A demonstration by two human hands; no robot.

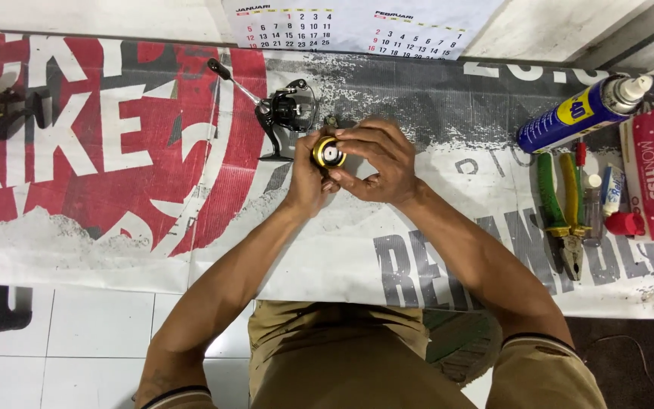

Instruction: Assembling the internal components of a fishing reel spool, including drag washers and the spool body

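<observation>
Both hands are gripping a gold spool [328, 152] over the banner [191, 189]: left hand [308, 178] is cupping it from below, right hand [376, 159] is curling over its top. Black reel [285, 113] is lying just behind; pliers [565, 216] are sitting well right

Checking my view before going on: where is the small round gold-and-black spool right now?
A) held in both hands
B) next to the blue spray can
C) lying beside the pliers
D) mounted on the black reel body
A: the small round gold-and-black spool sits gripped between the left hand and right hand, above the printed banner mat.
</observation>
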